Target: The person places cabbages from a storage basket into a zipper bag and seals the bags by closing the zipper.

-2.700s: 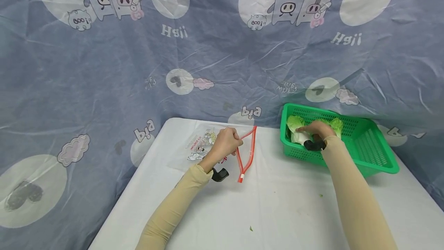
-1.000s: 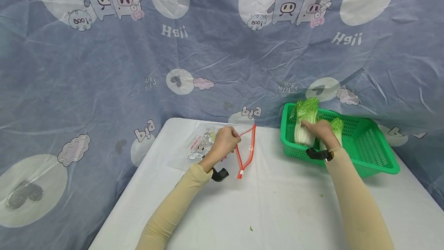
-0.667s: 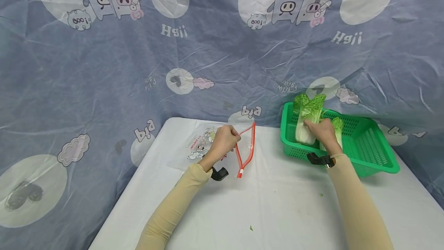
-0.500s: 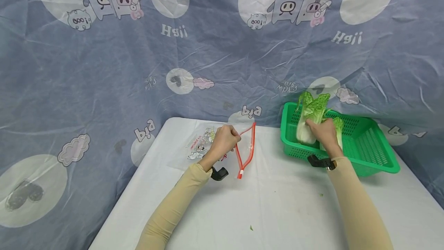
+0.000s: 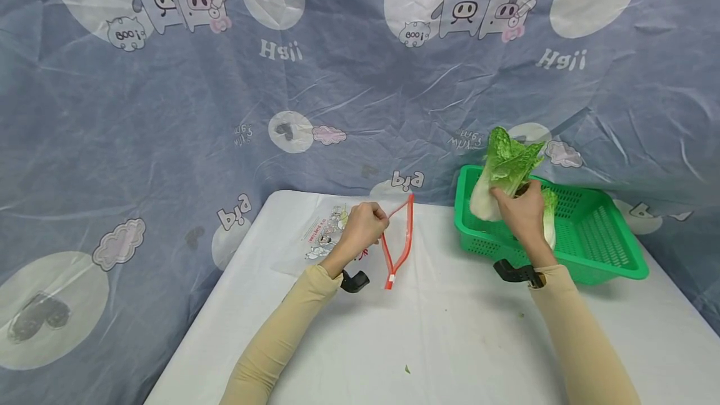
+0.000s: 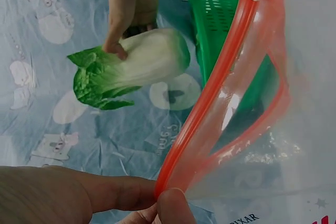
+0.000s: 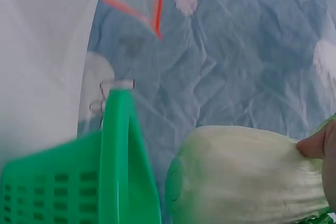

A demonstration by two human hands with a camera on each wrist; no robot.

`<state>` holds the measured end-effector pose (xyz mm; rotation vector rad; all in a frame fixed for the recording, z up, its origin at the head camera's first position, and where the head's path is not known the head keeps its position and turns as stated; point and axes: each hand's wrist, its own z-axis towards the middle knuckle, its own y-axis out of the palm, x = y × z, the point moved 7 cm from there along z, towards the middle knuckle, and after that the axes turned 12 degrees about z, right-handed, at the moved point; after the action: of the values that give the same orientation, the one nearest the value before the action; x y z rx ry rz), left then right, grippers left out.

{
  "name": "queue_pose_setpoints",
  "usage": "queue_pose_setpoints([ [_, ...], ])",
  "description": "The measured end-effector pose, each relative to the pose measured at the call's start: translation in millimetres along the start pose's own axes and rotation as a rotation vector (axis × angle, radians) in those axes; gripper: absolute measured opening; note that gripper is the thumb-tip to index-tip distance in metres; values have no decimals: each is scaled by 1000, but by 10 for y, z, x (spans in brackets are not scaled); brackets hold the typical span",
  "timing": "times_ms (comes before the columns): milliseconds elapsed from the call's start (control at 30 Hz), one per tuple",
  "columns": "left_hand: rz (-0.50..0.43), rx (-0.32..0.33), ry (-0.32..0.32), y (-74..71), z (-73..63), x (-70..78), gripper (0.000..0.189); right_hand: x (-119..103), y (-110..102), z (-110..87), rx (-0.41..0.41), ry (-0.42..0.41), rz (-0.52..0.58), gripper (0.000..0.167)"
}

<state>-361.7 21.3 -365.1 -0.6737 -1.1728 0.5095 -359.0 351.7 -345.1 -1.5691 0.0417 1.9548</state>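
Observation:
My right hand [image 5: 523,211] grips a napa cabbage [image 5: 485,197] with pale ribs and green leafy top, thumb on its near side. It is raised over the left end of a green plastic basket [image 5: 602,239], leaves up and leaning right. In the right wrist view the cabbage's white base [image 7: 241,177] appears beside the basket wall [image 7: 110,182]. My left hand [image 5: 364,230] pinches the red zip edge of a clear printed zip bag [image 5: 298,249] between thumb and fingers. The left wrist view shows the bag's mouth parted, its red strips [image 6: 210,90] spread apart.
Another napa cabbage [image 5: 549,220] lies in the basket, partly behind my right hand. A white cloth covers the table [image 5: 450,342], with a few green leaf scraps [image 5: 407,369] on it. Behind hangs a printed blue-grey curtain [image 5: 349,92].
The right hand has taken hold of the cabbage in the basket, then lifted it upward and tilted its top to the right. The left hand keeps the bag edge nearly in place.

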Motion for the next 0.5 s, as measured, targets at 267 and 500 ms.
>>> queue_pose_setpoints([
  [267, -18, -5, 11, -29, -19, 31, 12, -284, 475, -440, -102, -115, 120, 64],
  [500, -6, 7, 20, -34, -25, 63, 13, -422, 845, -795, -200, -132, 227, 57],
])
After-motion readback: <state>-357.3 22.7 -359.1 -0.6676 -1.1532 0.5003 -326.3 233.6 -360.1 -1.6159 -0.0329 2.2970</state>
